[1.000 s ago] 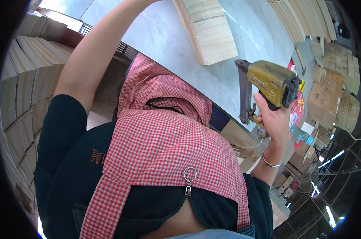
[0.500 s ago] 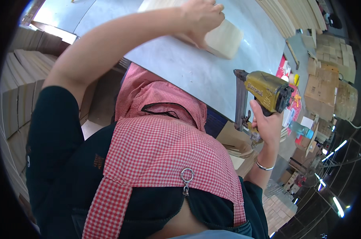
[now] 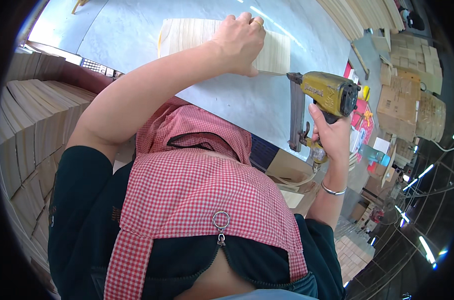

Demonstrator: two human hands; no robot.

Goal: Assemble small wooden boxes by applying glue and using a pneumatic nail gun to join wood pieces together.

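A pale, box-shaped wooden piece [image 3: 184,37] with straight grain lies on the grey-white tabletop [image 3: 212,97]. My left hand [image 3: 241,42] grips it from above, fingers bent toward its far edge and thumb at the near edge. Whether the piece is hollow or solid, I cannot tell. My right hand [image 3: 333,132] is wrapped round the handle of a gold and black air nail gun [image 3: 327,92]. The gun's nose is right by the near right corner of the wood; contact is not clear. Its long dark magazine points toward me, and a hose fitting sits at the handle's base.
Stacked wooden boards [image 3: 24,120] rise at the left, with more long boards [image 3: 362,17] at the far right. Cardboard boxes [image 3: 399,102] and a blue-capped bottle [image 3: 377,155] stand to the right. A pale hose [image 3: 299,182] hangs below the table edge.
The nail gun has come up and slightly left, close to the wood's right end. My left hand has shifted down and left, and the wooden piece has turned to lie straighter across the table.
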